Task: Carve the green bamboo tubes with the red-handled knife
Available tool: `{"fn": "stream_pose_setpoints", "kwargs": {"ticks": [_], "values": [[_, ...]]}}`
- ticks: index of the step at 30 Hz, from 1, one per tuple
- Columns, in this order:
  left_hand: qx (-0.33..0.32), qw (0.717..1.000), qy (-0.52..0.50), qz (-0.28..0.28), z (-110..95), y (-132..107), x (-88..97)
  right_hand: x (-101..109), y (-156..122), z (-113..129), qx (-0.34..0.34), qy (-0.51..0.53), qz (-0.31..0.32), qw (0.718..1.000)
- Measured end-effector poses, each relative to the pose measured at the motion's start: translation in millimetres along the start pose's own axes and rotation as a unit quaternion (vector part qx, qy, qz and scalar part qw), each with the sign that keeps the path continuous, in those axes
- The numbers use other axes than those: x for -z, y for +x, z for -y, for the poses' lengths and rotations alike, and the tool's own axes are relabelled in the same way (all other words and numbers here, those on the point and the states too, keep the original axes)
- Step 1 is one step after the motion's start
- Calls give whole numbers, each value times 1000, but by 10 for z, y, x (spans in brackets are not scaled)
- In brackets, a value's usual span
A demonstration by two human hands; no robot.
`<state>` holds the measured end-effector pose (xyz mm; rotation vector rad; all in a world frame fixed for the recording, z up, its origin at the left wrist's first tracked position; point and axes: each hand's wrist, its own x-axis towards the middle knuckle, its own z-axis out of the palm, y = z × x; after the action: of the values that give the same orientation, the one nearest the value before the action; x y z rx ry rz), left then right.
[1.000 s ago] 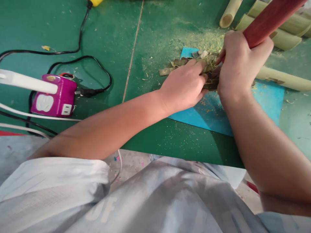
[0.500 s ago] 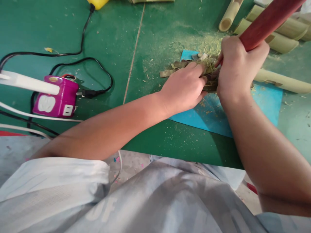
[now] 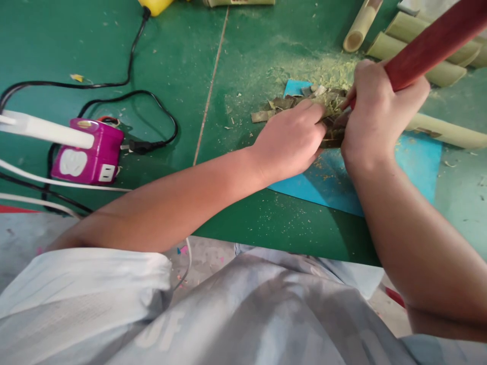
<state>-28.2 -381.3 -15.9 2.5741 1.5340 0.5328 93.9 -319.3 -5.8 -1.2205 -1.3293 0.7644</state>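
Note:
My right hand (image 3: 380, 114) is wrapped round the lower end of a red wooden handle (image 3: 433, 43) that slants up to the top right. The tool's working end is hidden between my hands. My left hand (image 3: 291, 139) is closed on a small dark piece of bamboo (image 3: 332, 136) right beside it, over a blue mat (image 3: 414, 167). A heap of green-brown bamboo shavings (image 3: 292, 104) lies just beyond my fingers.
Cut bamboo tubes (image 3: 359, 28) and split pieces (image 3: 443, 131) lie at the top right. A magenta power cube (image 3: 89, 152) with black cables (image 3: 125, 94) sits at the left, under a white bar (image 3: 43, 131). The green table's edge (image 3: 274, 238) runs near my lap.
Both hands have shifted slightly right and down while keeping their hold. The red handle now leans at a flatter angle.

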Motion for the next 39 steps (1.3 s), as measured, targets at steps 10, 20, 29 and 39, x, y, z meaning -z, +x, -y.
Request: {"fn": "stream_pose_setpoints", "kwargs": {"ticks": [10,20,29,39], "values": [[-29,999,-6,-18,-13,-27,6,95,-145,74,25,52,-37,998],[-41,999,-10,-33,-30,-36,17,108,-218,112,30,61,-53,996],[-42,998,17,-45,-5,-44,3,82,-157,100,26,40,-56,997],[-15,999,-33,-35,52,-55,4,98,-145,61,30,67,-28,997]]}}
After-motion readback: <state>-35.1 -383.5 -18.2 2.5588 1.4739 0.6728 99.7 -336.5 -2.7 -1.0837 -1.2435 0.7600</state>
